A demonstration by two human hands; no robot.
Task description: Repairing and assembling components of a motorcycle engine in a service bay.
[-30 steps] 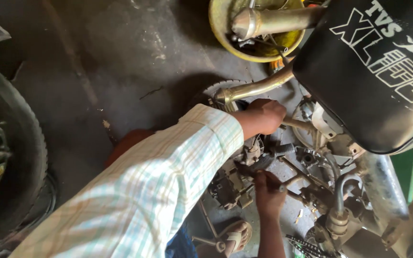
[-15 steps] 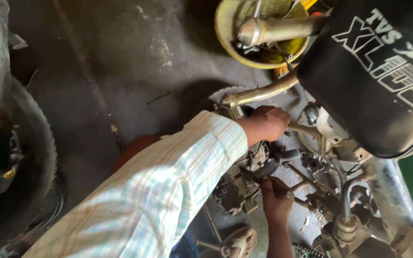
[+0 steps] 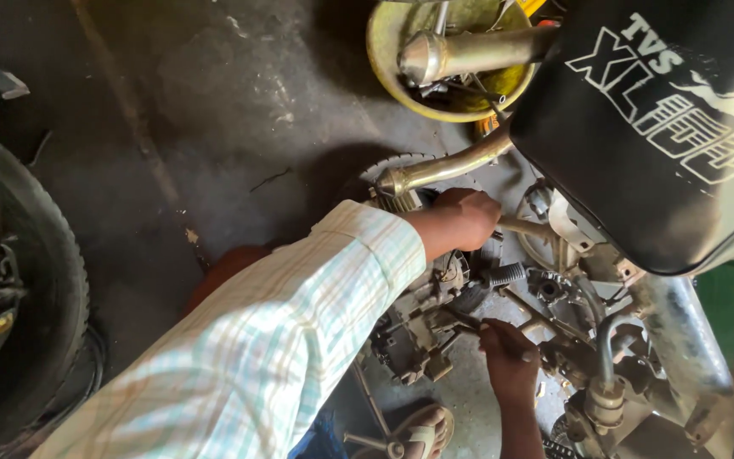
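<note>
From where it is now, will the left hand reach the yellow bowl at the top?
Probably yes. The left hand grips a metal bar on the engine, and the yellow bowl sits beyond it across open floor. Only the curved exhaust pipe lies between them, low enough to pass over, it seems.

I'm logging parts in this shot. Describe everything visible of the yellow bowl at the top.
The yellow bowl is round, seemingly plastic, its rim grimy and its inside smeared dark. It sits upright on the dark, stained floor at the top edge of the frame, partly cut off. A silver metal tube with a rounded end lies across its opening, and thin rods or wires rest inside. The black seat covers its right side. Neither hand touches it.
</note>
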